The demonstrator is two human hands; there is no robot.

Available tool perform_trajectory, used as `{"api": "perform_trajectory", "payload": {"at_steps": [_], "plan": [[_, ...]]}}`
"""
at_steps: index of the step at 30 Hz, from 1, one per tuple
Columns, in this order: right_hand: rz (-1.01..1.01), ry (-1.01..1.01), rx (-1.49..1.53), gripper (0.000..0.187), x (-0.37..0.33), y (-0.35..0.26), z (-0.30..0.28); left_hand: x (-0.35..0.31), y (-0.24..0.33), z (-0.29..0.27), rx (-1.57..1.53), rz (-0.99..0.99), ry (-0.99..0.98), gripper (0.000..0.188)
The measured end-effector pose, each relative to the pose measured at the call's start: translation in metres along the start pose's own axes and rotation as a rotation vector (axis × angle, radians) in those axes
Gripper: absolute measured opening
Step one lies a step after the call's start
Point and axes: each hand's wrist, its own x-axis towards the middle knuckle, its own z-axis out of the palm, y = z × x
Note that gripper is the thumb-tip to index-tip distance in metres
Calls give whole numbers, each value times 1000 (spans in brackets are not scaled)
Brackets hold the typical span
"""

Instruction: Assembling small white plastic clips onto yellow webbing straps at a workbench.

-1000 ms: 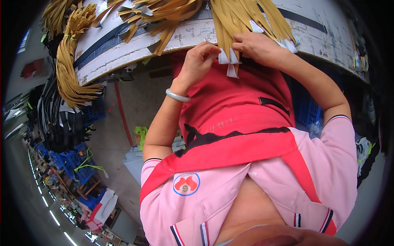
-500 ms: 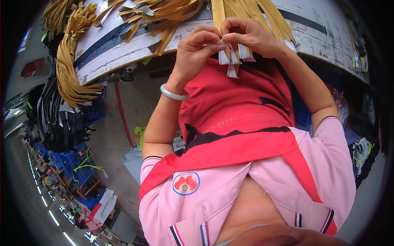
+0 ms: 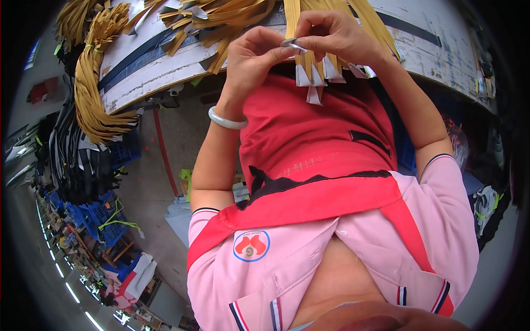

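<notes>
A bundle of long, flat, mustard-yellow fabric strips [image 3: 378, 30] lies on the scuffed white table [image 3: 425, 62], running from the far side to the near edge, slightly right of centre. The strips are mostly straight, overlap lengthwise and spread toward the right. Several narrow, wedge-shaped white strip ends [image 3: 314, 95] hang past the near edge, with mustard-yellow fabric showing between them; one reaches lower than its neighbours. Just to their far side, a small grey-and-white strip end [image 3: 298, 48] is pinched from both left and right, partly hidden, so its exact fold cannot be made out.
</notes>
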Motion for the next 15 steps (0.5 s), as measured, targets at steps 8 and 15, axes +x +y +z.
{"api": "perform_trajectory", "payload": {"at_steps": [8, 15], "plan": [[-426, 504, -569, 9, 9, 23, 38, 13, -18, 21, 924, 469, 408, 18], [-358, 384, -133, 10, 2, 43, 20, 3, -7, -5, 152, -80, 36, 18]]}}
